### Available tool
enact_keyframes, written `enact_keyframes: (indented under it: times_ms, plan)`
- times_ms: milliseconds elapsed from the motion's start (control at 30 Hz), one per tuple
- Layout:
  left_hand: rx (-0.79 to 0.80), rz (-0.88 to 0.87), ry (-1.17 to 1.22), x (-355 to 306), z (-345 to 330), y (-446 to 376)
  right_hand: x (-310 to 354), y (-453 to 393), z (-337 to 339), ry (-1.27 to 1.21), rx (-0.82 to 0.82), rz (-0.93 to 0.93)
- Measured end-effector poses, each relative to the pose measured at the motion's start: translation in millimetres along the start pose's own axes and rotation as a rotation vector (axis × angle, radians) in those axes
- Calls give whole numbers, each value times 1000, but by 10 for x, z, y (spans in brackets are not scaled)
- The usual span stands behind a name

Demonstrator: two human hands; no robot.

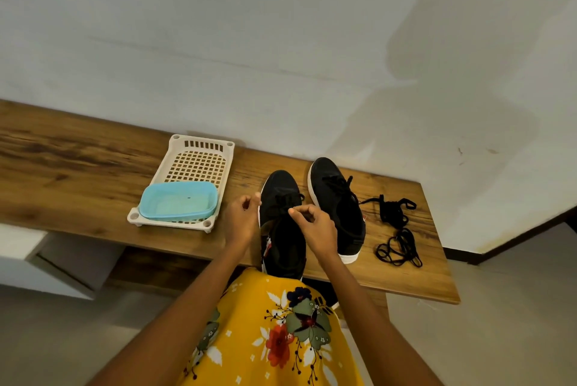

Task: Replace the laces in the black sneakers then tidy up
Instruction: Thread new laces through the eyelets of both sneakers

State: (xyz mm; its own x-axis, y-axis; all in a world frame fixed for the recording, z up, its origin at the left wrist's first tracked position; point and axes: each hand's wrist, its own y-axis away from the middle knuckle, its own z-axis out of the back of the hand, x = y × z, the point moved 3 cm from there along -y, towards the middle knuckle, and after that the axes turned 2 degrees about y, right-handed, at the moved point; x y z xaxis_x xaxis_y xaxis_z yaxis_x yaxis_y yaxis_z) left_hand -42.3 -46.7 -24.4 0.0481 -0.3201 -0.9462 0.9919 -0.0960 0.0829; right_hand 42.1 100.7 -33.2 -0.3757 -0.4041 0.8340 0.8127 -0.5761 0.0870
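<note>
Two black sneakers with white soles stand on a wooden bench (78, 173). The nearer sneaker (282, 229) points away from me, its heel over the bench's front edge. My left hand (240, 217) is at its left side with fingers curled, pinching a black lace end. My right hand (315, 226) is over its tongue, fingers curled round the other part of the lace. The second sneaker (338, 204), laced, stands to the right. Two loose bundles of black laces (396, 229) lie right of it.
A white perforated plastic tray (196, 164) lies on the bench to the left, with a light blue plastic container (178, 203) on its near end. A white wall runs behind the bench. My yellow floral garment fills the lower middle.
</note>
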Motion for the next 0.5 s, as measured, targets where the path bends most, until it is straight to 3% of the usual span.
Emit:
enact_keyframes:
  times_ms: [133, 500]
  plan:
    - [266, 23, -88, -66, -132, 103, 24, 26, -18, 16, -32, -5]
    - [368, -78, -137, -91, -134, 74, 35, 110, -67, 77, -108, -51]
